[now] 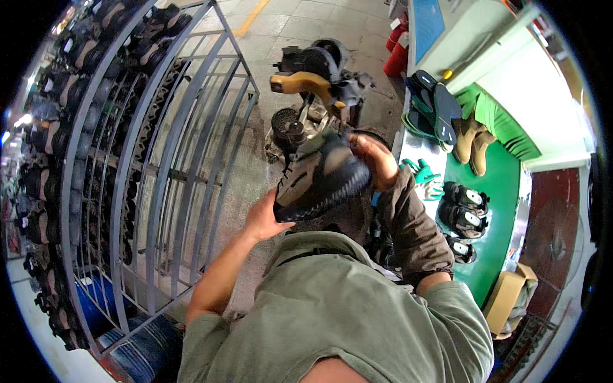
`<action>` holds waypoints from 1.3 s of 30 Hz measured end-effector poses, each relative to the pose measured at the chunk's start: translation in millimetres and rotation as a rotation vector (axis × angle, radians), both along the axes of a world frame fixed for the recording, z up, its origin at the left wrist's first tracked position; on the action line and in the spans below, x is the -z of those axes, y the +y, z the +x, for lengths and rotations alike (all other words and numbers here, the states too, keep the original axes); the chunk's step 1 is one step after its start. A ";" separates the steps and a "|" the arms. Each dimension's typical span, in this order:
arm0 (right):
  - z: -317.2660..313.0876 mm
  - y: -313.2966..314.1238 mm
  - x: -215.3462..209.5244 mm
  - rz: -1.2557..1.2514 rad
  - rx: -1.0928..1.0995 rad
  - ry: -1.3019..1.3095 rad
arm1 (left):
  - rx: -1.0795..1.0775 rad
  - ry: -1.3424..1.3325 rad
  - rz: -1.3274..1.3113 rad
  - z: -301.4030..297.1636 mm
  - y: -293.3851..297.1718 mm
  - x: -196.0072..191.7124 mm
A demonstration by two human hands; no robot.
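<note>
Between my hands I hold a brown and black work shoe [313, 175], tilted on its side with its ridged dark sole edge toward me. At the shoe's left end, my left hand [263, 216] grips it with the thumb along the sole edge. My right hand [375, 156] is closed at the other end, its fingers partly hidden behind the shoe. A dark sleeve covers my right forearm. Just beyond the shoe stands a machine with a yellow-orange curved arm [306, 83] and a black round housing; the shoe hides its lower part.
A grey metal rack [121, 191] full of shoes stands on the left. On the right, a green-topped bench [488, 210] carries insoles [434, 105], tan boots [474, 145], green-and-white gloves [424, 180] and several dark shoes [465, 214]. Red fire extinguishers [397, 54] stand farther back. A cardboard box [507, 300] sits at lower right.
</note>
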State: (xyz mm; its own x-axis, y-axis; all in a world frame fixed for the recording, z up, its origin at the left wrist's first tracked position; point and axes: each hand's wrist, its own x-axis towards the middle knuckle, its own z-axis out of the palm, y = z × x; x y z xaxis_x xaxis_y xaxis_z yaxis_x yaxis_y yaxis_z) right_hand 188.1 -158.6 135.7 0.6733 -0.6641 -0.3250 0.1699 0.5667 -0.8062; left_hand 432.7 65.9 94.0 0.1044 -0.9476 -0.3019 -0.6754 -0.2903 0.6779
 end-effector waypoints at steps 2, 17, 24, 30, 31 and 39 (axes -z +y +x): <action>31.8 -10.5 -13.7 -0.296 0.033 0.092 | -0.113 0.094 -0.158 -3.6 -1.2 18.9; 121.9 0.5 -33.0 -1.012 0.472 0.723 | -0.090 0.348 -0.013 25.8 -29.4 -10.0; 143.5 2.5 -49.2 -0.897 0.379 0.840 | -0.078 0.452 0.067 39.3 -31.4 9.6; 195.4 -57.6 -74.5 -1.142 0.175 1.157 | -0.166 1.164 0.168 64.5 -58.7 -30.6; 191.1 -68.3 -60.4 -1.232 0.217 1.205 | -0.157 1.185 0.235 63.0 -67.4 -39.8; 189.7 -39.1 -37.6 -1.642 0.212 0.970 | -0.135 1.191 0.216 81.3 -47.6 -7.8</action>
